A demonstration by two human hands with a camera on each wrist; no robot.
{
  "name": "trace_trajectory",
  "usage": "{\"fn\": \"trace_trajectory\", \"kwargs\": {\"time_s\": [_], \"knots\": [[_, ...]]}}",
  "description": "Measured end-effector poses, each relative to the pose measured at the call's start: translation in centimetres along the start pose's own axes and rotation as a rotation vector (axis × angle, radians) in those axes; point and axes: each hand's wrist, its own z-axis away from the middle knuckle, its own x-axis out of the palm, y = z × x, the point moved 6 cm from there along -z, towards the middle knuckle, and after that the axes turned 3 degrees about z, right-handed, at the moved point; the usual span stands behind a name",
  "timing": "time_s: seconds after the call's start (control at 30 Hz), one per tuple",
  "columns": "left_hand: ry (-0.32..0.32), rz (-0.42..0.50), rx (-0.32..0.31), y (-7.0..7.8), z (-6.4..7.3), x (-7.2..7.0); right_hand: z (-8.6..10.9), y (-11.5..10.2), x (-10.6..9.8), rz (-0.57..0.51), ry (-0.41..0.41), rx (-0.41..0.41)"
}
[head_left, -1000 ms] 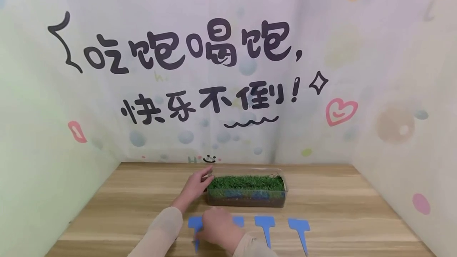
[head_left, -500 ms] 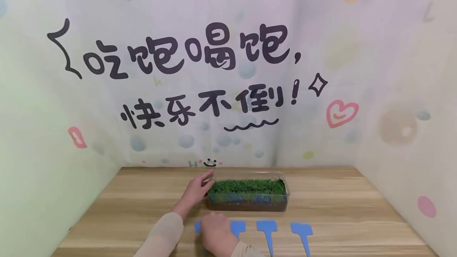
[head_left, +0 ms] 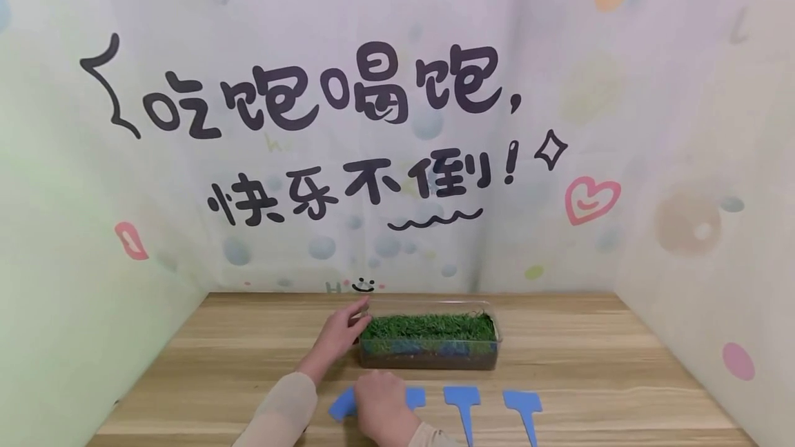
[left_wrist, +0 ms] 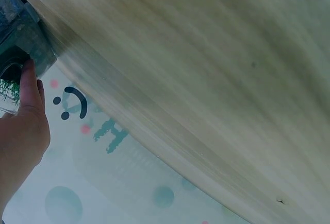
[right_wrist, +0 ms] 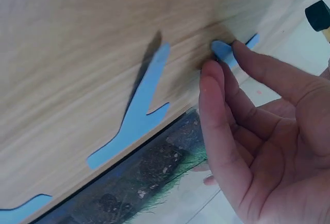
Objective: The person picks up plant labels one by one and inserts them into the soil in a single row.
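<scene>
My left hand [head_left: 338, 336] rests at the left end of a clear plastic box [head_left: 428, 359], its fingers extended against that end. Green grass [head_left: 428, 327] fills the box above a dark brown layer. In front of the box, my right hand [head_left: 386, 409] pinches a blue T-shaped plant label [right_wrist: 221, 51] between thumb and fingertips. The wide head [head_left: 341, 404] of that label sticks out left of the hand, turned at a slant. Just right of it lies a second blue plant label [head_left: 415, 397], partly hidden by the hand.
Two more blue plant labels [head_left: 462, 395] [head_left: 523, 402] lie to the right in the same row, stems toward me. The wood-grain table [head_left: 590, 364] meets a printed curtain wall [head_left: 546, 240] behind the box, with pale side walls at left and right.
My right hand has taken hold of the leftmost plant label, whose head has turned from straight to slanted. The left hand stays at the box. The head view has tilted slightly up.
</scene>
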Motion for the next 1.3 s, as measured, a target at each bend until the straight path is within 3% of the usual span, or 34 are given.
{"fn": "trace_trajectory", "kwargs": {"time_s": [0.13,0.2,0.33,0.43,0.53,0.6,0.8,0.97,1.3], "knots": [[-0.003,-0.007,0.006,0.0,0.0,-0.1,-1.1,1.1,1.6,-0.175,-0.13,-0.026],[-0.001,-0.006,0.002,0.0,0.0,-0.1,-2.2,1.9,3.5,-0.352,-0.22,-0.051],[0.001,-0.001,0.005,-0.1,0.0,-0.1,-5.0,4.0,9.1,-0.809,-0.408,-0.123],[0.004,0.003,0.019,-0.1,0.0,-0.2,-5.6,5.0,10.5,-0.986,-0.476,-0.148],[0.001,0.0,0.037,-0.2,0.0,0.0,-4.5,5.8,8.3,-0.98,-0.458,-0.159],[0.001,0.005,0.03,-0.3,0.0,0.0,-3.3,6.1,5.6,-0.978,-0.417,-0.145],[0.015,-0.027,0.036,-0.3,0.0,-0.1,-1.3,7.3,0.1,-1.079,-0.315,-0.128],[0.019,-0.071,0.047,-0.1,-0.1,0.0,-1.7,8.5,-2.1,-1.071,-0.211,-0.101],[0.12,-0.149,0.016,0.2,0.1,0.2,-2.9,9.6,-4.4,-1.055,-0.03,-0.086]]}}
